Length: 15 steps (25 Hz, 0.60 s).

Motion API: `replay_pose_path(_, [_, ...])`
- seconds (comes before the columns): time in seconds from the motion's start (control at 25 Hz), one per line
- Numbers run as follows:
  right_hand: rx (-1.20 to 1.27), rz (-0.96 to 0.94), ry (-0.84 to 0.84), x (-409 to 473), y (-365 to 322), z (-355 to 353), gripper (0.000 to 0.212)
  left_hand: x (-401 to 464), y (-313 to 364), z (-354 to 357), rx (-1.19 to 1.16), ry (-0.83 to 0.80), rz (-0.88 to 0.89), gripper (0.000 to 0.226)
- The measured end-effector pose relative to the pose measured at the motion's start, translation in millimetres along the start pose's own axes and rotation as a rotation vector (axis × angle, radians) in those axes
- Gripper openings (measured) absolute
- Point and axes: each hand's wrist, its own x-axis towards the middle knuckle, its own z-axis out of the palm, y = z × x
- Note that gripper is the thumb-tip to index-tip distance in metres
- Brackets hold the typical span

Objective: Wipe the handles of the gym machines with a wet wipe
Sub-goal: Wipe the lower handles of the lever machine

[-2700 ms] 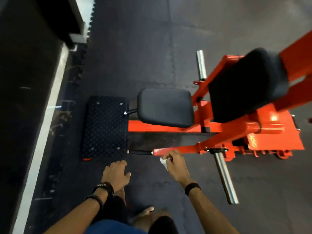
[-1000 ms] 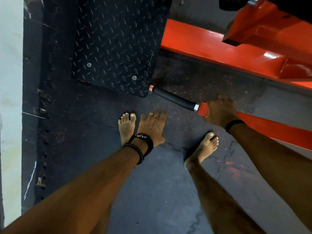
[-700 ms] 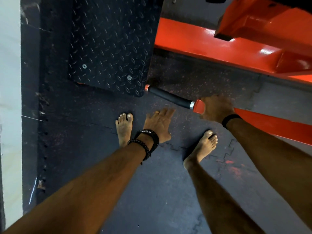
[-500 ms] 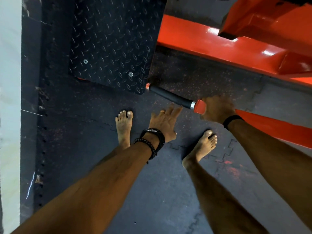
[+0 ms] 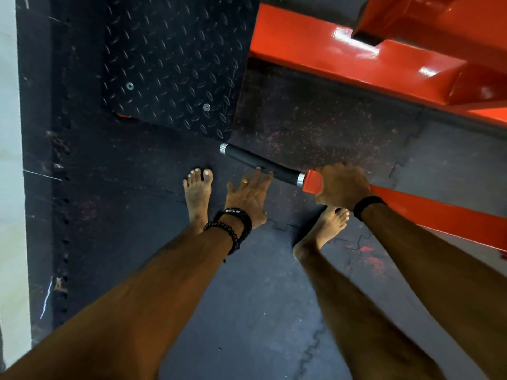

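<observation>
Head view:
Handle: black grip (image 5: 262, 164) juts from the orange lever arm (image 5: 444, 215), low over the rubber floor (image 5: 247, 311).
Right hand (image 5: 341, 187): curled round the orange arm's end, just beside the grip.
Left hand (image 5: 249, 196): fingers straight, tips touching the grip.
Wipe: not visible.

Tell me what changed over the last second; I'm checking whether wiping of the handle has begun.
The left hand moved forward with fingers straight until its fingertips reached the black rubber grip of the handle; earlier it hung short of it. The right hand stayed curled round the end of the orange steel arm, just behind the grip. No wipe is visible now. Both bare feet kept their places.
</observation>
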Motion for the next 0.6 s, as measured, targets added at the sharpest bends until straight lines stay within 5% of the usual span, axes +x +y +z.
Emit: replay_pose_path(0.6, [0.021, 0.044, 0.079, 31.8, 20.0, -38.0, 0.074, 16.8, -65.4, -39.6, 0.067, 0.113, 0.035, 0.102])
